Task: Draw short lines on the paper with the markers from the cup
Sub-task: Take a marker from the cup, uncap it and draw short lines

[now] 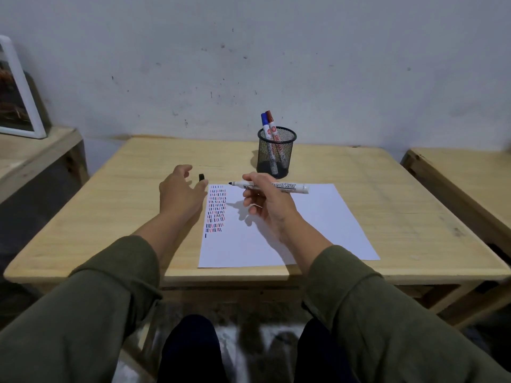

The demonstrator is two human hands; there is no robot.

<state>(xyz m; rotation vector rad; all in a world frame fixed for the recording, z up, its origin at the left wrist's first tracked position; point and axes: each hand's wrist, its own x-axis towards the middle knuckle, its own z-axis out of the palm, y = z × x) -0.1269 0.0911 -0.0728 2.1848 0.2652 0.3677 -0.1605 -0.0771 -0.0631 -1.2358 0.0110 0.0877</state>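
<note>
A white sheet of paper (298,230) lies on the wooden table (387,205), its left side filled with rows of short red, blue and black lines (216,210). My right hand (265,201) holds an uncapped black marker (279,187) level above the paper's far edge, tip pointing left. My left hand (181,189) hovers open just left of the paper, fingers spread. The black cap (201,177) stands on the table just beyond those fingers. A black mesh cup (276,152) behind the paper holds a blue marker (265,125) and a red marker (271,123).
A second wooden table (464,172) stands to the right. On a lower wooden surface (33,150) at the left, a white-framed picture (19,89) leans against the wall. My knees are below the table's front edge.
</note>
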